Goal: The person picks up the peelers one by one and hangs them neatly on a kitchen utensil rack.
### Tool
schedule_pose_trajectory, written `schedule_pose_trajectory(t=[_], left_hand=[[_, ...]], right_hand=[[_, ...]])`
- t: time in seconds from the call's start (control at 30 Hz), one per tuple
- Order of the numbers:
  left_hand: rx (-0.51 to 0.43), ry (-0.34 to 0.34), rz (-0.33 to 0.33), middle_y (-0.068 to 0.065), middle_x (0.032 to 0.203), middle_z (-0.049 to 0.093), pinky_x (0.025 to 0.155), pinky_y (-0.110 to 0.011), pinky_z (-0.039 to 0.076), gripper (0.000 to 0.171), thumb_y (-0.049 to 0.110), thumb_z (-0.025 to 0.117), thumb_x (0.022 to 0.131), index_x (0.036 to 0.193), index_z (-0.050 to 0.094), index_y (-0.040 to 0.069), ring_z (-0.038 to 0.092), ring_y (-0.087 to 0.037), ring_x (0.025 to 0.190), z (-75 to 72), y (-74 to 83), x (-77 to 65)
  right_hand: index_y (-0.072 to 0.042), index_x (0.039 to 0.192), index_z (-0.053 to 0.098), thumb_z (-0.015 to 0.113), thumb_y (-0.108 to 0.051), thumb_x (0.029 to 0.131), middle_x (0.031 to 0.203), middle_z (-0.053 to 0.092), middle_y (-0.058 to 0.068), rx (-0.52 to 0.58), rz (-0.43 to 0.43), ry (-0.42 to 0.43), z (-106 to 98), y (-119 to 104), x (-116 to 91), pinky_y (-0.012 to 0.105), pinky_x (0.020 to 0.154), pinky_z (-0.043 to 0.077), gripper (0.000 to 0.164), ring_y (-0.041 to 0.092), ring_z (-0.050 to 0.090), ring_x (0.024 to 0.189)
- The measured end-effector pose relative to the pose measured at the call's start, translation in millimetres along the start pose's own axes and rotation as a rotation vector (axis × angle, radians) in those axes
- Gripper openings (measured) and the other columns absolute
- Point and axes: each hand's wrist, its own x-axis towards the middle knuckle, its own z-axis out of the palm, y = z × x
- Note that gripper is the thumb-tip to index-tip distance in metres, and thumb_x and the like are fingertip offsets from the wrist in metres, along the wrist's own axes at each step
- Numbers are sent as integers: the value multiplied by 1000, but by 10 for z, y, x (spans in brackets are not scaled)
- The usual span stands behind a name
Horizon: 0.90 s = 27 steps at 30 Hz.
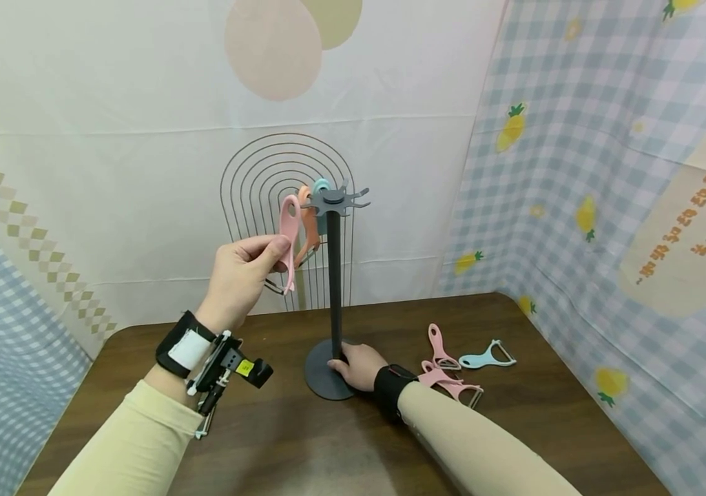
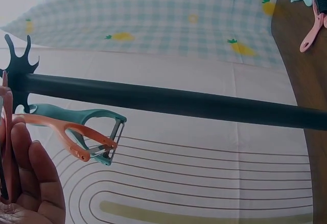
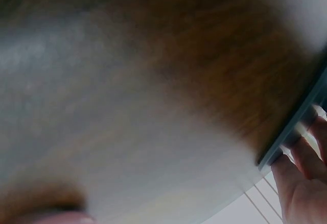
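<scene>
"What's around you?"

"An orange plastic Y-shaped peeler [image 1: 309, 227] and a teal plastic one [image 2: 56, 112] hang close by, crowding the tall dark grey stand [image 1: 335, 275]."

"Your grip?"

"My left hand [image 1: 237, 275] pinches a pink plastic peeler [image 1: 288, 225], upright beside the stand's top; my right hand [image 1: 363, 367] grips its foot."

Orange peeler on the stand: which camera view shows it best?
The left wrist view: the orange peeler shows large there, forked frame and blade in plain sight. The head view shows it small, close beside the pink peeler that the left hand holds. The right wrist view lacks it.
</scene>
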Motion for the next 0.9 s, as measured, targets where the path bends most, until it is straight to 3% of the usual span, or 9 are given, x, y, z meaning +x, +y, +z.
schedule_pose_trajectory(t=[0.53,0.9], left_hand=[[45,-27,-18,-13,86,70,68,-26,52,38,37,61,95,103,73,3,66,-19,80,-22,-7,-19],[95,-73,-11,-9,93,71,78,-26,52,32,32,62,96,107,73,5,66,-17,85,-65,-112,-77]], right_hand=[[-8,122,60,52,-44,99,105,68,9,-13,17,-17,70,-35,27,36,84,50,44,20,65,98],[-13,110,61,53,-44,98,93,68,4,0,17,5,15,-14,-6,35,79,50,34,18,65,91]])
